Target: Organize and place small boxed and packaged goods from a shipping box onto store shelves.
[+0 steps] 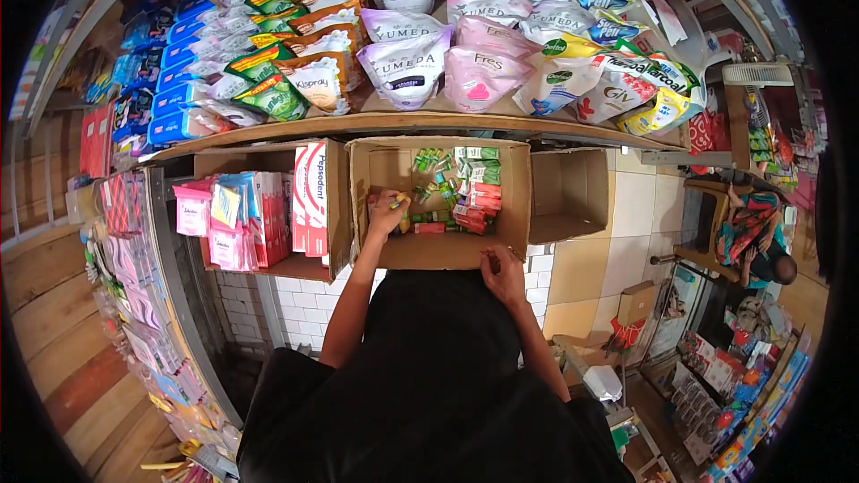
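A cardboard box (439, 256) stands before me, holding small green bottles (446, 191) in its middle, and green cartons (480, 164) and red cartons (483, 196) along its right side. My left hand (388, 215) is inside the box by its left wall, with the fingers closed on a small bottle with a yellow part (398, 200). More small yellowish items lie just beside that hand, partly hidden by it. My right hand (502, 272) is at the box's near right edge, its fingers curled; whether it holds anything small is not clear.
To the left, a carton holds toothpaste boxes (310, 201) and pink packs (192, 211). At the right stands another cardboard box (570, 194). Beyond, a wooden shelf (416, 122) carries rows of refill pouches (406, 67). A seated person (755, 235) is at the far right.
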`<control>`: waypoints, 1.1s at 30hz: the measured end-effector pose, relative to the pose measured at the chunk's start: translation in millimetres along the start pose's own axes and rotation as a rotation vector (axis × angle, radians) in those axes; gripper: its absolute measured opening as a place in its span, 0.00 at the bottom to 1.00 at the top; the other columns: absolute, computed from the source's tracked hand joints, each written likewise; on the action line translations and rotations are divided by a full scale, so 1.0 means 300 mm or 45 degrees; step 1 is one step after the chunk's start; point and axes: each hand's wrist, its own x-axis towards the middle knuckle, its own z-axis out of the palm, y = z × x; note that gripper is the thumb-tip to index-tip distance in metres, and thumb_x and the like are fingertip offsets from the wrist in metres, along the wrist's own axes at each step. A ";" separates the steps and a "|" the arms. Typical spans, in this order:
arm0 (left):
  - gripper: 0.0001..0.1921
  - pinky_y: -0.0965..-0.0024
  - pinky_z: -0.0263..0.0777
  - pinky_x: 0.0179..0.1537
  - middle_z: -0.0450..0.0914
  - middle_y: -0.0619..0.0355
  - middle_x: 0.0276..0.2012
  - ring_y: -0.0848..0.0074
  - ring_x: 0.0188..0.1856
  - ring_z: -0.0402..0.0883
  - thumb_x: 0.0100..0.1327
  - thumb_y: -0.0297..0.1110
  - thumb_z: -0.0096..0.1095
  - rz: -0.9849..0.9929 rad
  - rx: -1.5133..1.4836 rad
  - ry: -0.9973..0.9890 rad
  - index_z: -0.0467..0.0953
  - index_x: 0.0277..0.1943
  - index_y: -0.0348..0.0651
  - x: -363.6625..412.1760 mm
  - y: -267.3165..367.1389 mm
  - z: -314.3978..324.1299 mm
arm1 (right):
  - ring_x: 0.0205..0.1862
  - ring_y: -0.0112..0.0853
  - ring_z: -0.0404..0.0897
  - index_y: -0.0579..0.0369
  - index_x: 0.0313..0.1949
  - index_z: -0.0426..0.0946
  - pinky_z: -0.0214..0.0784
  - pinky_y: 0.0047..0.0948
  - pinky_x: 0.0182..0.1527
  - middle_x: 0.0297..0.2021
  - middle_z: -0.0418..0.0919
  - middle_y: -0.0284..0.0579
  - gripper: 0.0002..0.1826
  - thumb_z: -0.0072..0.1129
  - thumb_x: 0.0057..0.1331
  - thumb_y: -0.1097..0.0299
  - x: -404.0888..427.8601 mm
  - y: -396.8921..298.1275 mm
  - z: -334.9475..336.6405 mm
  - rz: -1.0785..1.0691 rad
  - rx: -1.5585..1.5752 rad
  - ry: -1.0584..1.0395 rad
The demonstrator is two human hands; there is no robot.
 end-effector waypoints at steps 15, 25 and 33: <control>0.43 0.57 0.71 0.51 0.74 0.48 0.55 0.57 0.54 0.77 0.56 0.36 0.67 0.125 0.561 0.060 0.49 0.71 0.49 0.186 -0.466 0.246 | 0.22 0.42 0.82 0.47 0.35 0.80 0.76 0.41 0.27 0.18 0.81 0.40 0.08 0.62 0.61 0.59 0.064 0.099 0.095 0.023 -0.491 0.003; 0.29 0.44 0.63 0.58 0.47 0.37 0.68 0.42 0.65 0.57 0.61 0.35 0.63 -0.118 1.129 -0.042 0.62 0.65 0.54 0.042 -0.091 0.143 | 0.21 0.43 0.82 0.48 0.33 0.77 0.76 0.42 0.27 0.19 0.81 0.41 0.07 0.60 0.61 0.61 0.065 0.094 0.083 0.064 -0.504 -0.036; 0.38 0.36 0.60 0.58 0.43 0.33 0.70 0.36 0.66 0.55 0.55 0.33 0.67 -0.131 0.998 -0.106 0.59 0.69 0.51 0.104 -0.103 0.107 | 0.22 0.42 0.82 0.46 0.34 0.78 0.75 0.42 0.27 0.19 0.80 0.39 0.06 0.60 0.61 0.61 0.082 0.093 0.084 0.003 -0.462 0.006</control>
